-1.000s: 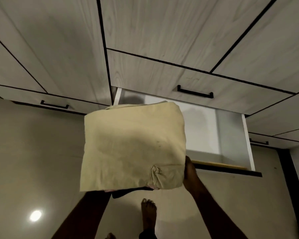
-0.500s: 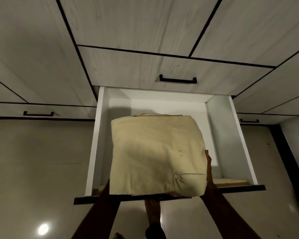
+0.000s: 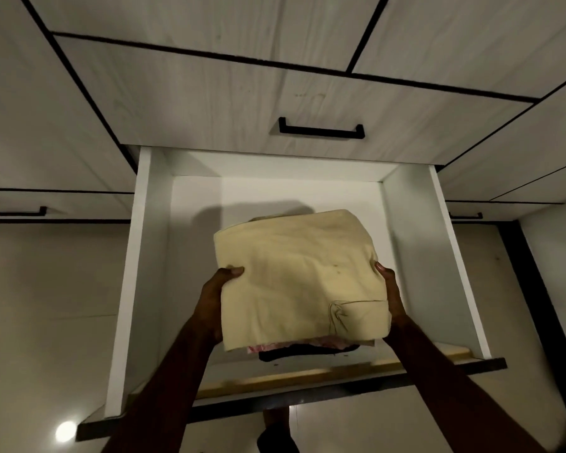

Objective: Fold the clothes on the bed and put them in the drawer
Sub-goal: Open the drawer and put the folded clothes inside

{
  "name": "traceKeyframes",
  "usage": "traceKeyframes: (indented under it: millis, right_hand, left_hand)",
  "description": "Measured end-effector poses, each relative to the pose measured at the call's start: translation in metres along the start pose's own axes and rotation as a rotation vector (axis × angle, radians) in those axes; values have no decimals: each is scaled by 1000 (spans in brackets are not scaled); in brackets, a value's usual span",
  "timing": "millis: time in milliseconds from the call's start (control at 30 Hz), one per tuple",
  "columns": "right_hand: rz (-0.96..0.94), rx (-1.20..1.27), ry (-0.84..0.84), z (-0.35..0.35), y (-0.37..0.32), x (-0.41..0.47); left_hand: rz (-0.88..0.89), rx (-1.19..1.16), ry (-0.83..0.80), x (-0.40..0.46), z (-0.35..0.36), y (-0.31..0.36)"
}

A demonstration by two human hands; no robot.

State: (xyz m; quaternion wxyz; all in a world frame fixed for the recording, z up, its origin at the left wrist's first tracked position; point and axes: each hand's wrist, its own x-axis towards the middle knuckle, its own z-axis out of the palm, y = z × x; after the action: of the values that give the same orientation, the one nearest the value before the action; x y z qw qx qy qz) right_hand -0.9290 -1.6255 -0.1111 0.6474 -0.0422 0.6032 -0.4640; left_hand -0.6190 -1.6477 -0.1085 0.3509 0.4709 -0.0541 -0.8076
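A stack of folded clothes (image 3: 299,282) is held over the inside of an open white drawer (image 3: 406,230), toward its front half and roughly midway between its side walls. The top piece is a pale yellow folded garment that covers most of the stack; under its near edge a pink patterned layer (image 3: 275,346) and a black layer (image 3: 307,353) peek out. Whether the stack already rests on the drawer floor or hangs just above it cannot be told; it throws a shadow on the floor and back wall behind it.

The left hand (image 3: 214,300) grips the stack's left edge, thumb curled over the top of the yellow cloth and the rest of the fingers hidden beneath. The right hand (image 3: 391,294) grips the right edge in the same way, thumb tip on top near the far right corner, fingers under the stack out of sight. Both forearms reach in over the drawer's dark front edge.

The drawer is pulled out from a light wood-grain cabinet. Just above it sits a closed drawer front with a black bar handle (image 3: 321,129). Similar black handles show on lower fronts at the left (image 3: 13,211) and right (image 3: 465,215). Below the drawer front lies a glossy tiled floor (image 3: 46,322) with a bright light reflection (image 3: 65,431) near the lower left, and a foot (image 3: 276,429) shows under the drawer's front edge.
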Motion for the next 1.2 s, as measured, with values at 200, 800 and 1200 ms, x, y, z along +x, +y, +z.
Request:
traceKeyframes:
  millis: [200,800,1200]
  right_hand:
    - [16,-38,-2,-1,-2,62]
    - [122,-157,24,-31,10,158]
    - [-909,-1351,134,-29,45,167]
  left_hand:
    - [-57,26,46,64,-22,-6]
    - [-68,171,71,182,-47,-7]
    - [884,1487,446,181,-55,-59]
